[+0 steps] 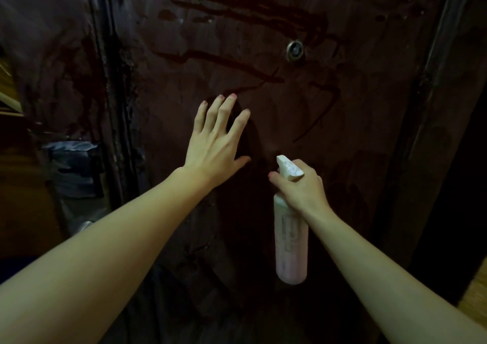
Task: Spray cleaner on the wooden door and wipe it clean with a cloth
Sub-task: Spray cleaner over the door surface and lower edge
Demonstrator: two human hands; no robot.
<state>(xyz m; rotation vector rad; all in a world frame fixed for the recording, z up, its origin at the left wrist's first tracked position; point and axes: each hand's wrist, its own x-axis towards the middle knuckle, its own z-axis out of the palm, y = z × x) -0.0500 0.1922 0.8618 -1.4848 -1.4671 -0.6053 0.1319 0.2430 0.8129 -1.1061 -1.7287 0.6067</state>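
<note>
Dark brown wooden door [263, 53] straight ahead, filling most of the view, streaked with darker wet-looking runs and smears above both hands. Left hand [218, 138] raised against the panel, fingers straight and spread, holding nothing; whether palm or fingertips actually touch the wood cannot be told, though a dark shadow sits directly to its right. Right hand [300, 185] lower and to the right of the left hand, near it but apart, fingers curled round the neck of a pale pink plastic spray bottle [291, 238] with a white trigger head [288, 168]. Nozzle pointing up and left, toward the door surface just below the left hand's thumb. Bottle body hanging below the right hand, roughly upright, in front of the lower door panel. Index finger lying forward by the trigger; whether pressed cannot be told.

Small round metal peephole [295, 50] set in the door above the right hand, up and to the right of the left hand. Longest dark streaks above the left hand's fingertips, another thin run trailing down to the right, above the right hand. Dark door frame [110, 106] to the left of the left hand, with a patch of grey tape [73, 167] further left, level with the left wrist. No cloth in view.
</note>
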